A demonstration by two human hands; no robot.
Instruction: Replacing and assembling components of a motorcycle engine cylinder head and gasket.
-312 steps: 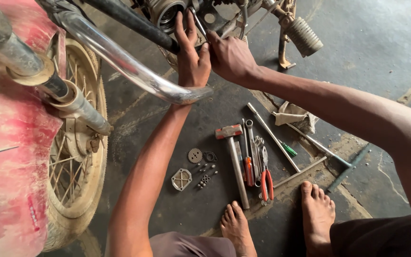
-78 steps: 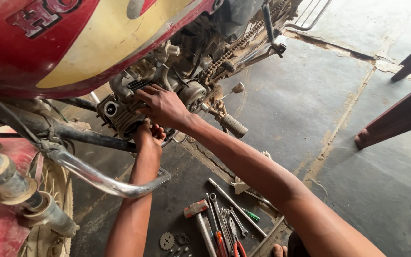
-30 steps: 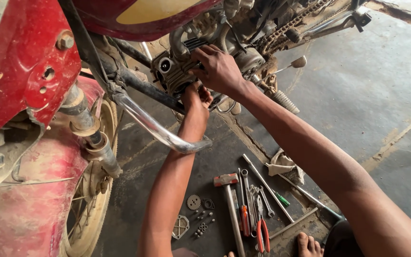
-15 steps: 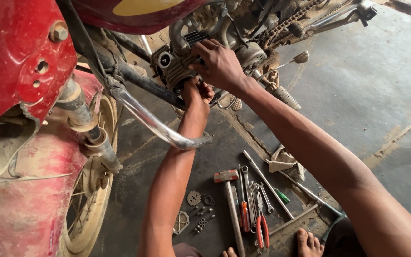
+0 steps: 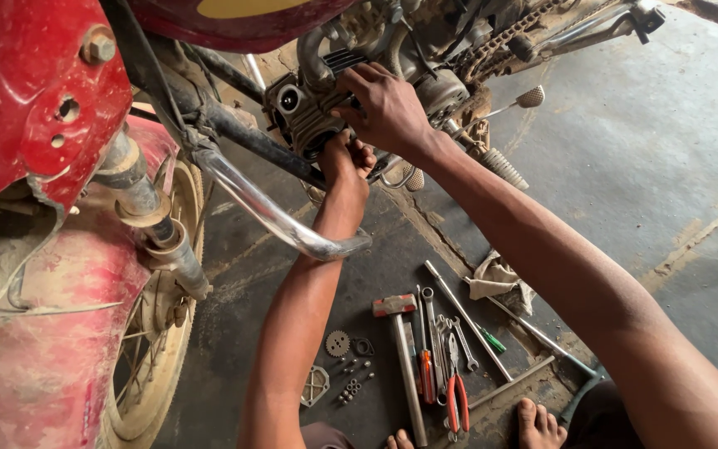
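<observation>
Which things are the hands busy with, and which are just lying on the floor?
In hand:
- engine, with the right hand on top
- left hand pressed up under the engine

Lying about:
- hammer
- red-handled pliers
- wrenches
- small gear
- bolts
- rag
- green screwdriver

A hammer, red-handled pliers, a small gear and a rag lie on the floor.
</observation>
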